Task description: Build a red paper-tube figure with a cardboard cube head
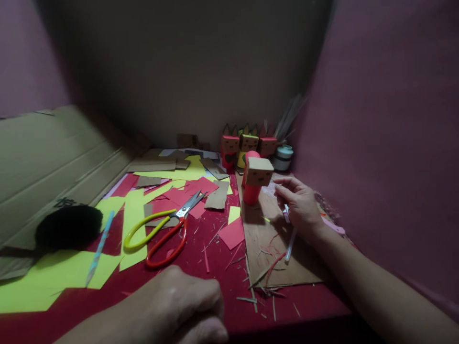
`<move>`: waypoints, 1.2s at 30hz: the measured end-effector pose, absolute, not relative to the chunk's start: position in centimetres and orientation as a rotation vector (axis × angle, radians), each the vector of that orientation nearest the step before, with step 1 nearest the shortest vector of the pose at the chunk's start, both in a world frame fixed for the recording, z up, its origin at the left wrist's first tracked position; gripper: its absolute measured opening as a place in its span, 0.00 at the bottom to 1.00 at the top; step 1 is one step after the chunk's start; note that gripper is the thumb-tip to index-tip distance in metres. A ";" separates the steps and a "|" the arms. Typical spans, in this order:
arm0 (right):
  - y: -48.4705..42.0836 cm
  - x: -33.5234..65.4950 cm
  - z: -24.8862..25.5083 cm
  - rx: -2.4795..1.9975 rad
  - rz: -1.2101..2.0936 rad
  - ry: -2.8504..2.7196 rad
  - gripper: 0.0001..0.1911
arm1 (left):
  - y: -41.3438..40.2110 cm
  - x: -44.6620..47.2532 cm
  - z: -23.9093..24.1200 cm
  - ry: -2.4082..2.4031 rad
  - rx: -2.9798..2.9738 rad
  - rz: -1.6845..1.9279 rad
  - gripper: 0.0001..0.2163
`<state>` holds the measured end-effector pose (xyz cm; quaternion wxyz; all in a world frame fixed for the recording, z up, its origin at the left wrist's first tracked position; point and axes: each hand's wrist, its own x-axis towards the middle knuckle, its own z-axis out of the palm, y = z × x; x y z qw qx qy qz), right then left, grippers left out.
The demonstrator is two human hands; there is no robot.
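A small craft figure with a red paper tube body and a cardboard box head [259, 172] stands on a cardboard sheet [263, 243]. Just right of the figure is my right hand [301, 203], thumb and forefinger drawn together at the tips; whatever they may pinch is too small to make out. Under that hand lies a clear glue stick [290, 246]. My left hand [190, 301] is curled closed above the front of the red-covered table, its fingers' inner side hidden. Beyond it lie scissors [175, 224] with one yellow and one red handle, blades partly apart.
Several finished-looking figures with pointed ears [230, 145] stand at the back, beside a pale blue-lidded jar [283, 156]. Yellow paper [134, 224], red paper pieces and cardboard scraps cover the left side. A striped pencil [100, 248] lies near a black fuzzy object [69, 226].
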<state>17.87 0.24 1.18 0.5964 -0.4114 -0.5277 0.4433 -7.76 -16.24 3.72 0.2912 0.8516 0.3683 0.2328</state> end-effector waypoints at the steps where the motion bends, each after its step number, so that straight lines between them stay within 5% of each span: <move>1: 0.2 17.8 1.2 -0.972 1.018 -1.227 0.12 | -15.6 -7.5 4.4 0.985 2.280 0.537 0.16; 8: -0.1 17.8 0.9 -1.032 0.950 -1.291 0.12 | -12.2 -5.4 6.0 0.959 2.341 0.463 0.09; 22: -0.2 18.0 0.4 -0.975 0.793 -1.400 0.17 | -10.3 -4.2 -3.9 0.650 2.111 0.944 0.05; 27: 0.1 18.0 0.0 -0.987 0.762 -1.431 0.24 | -10.1 -3.6 -6.1 0.592 2.128 1.148 0.09; 36: 1.9 16.9 1.2 -1.173 0.698 -1.697 0.34 | -10.0 -4.7 -5.3 0.635 2.156 0.947 0.06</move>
